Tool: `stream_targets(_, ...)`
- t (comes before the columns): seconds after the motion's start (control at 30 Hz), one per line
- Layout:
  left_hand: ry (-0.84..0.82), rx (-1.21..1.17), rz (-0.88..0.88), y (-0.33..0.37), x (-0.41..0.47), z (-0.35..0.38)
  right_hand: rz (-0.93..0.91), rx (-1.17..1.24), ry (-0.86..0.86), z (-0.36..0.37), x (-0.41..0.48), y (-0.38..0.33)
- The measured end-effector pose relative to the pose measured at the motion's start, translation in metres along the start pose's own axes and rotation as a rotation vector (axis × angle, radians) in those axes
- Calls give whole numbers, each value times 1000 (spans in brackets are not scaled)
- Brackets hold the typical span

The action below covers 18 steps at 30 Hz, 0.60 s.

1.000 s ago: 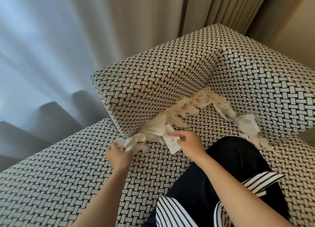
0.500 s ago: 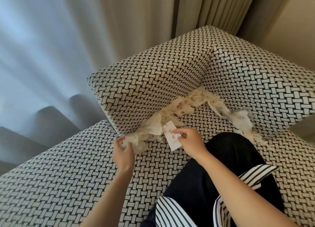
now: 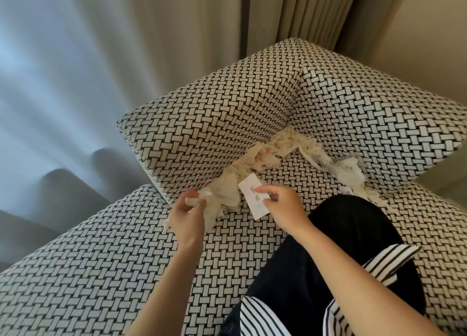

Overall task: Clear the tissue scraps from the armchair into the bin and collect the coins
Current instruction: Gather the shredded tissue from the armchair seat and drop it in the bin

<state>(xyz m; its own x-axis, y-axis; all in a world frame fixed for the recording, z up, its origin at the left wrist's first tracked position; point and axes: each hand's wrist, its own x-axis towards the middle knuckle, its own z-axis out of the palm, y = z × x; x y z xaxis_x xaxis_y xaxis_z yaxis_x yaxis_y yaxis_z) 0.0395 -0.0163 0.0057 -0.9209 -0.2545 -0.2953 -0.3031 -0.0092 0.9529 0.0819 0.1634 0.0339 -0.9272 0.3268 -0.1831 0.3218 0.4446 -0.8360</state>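
- The armchair (image 3: 222, 113) is covered in a black-and-white basket-weave cloth. Its seat spreads from the middle of the view out to 7 o'clock, and its padded arm and back rise at 12 and 2 o'clock.
- The tissue scraps (image 3: 285, 143) are thin, cream-white, torn and crumpled. They lie packed in the crease where the seat meets the padded sides, in a ragged band from the centre out toward 3 o'clock, where a looser white clump lies on the seat.
- The left hand (image 3: 187, 214), at 7 o'clock, has its fingers curled round a wad of these scraps at the near end of the band, and shreds hang below the palm.
- The right hand (image 3: 283, 207), at 5 o'clock, pinches a small white card (image 3: 254, 196) with gold marks between thumb and fingers. The card tilts and sits just beside the scraps.
- The two hands are apart, with the card and a larger crumpled tissue between them.
- A knee in dark trousers (image 3: 353, 234) rests on the seat at 4 o'clock, with a striped sleeve (image 3: 389, 262) below it.
- Pale curtains (image 3: 101, 57) hang from 9 to 12 o'clock.
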Motion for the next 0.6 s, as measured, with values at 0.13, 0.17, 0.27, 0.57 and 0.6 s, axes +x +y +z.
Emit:
stream_targets(0.13, -95, -9, -34, 10, 8, 12, -4, -25, 26, -2, 8, -2)
stream_targets(0.17, -112, -10, -51, 13, 10, 16, -14, -36, 19, -3, 11, -3)
stream_targets(0.27, -195, -41, -124, 19, 15, 23, -32, -38, 2, -7, 17, -4)
stream_targets(0.57, -319, -564, -586, 18, -8, 44, -53, -25, 4, -28, 8, -1)
stream_targets(0.6, -295, -627, -608, 17, -15, 46, -47, -21, 3, -33, 4, 1)
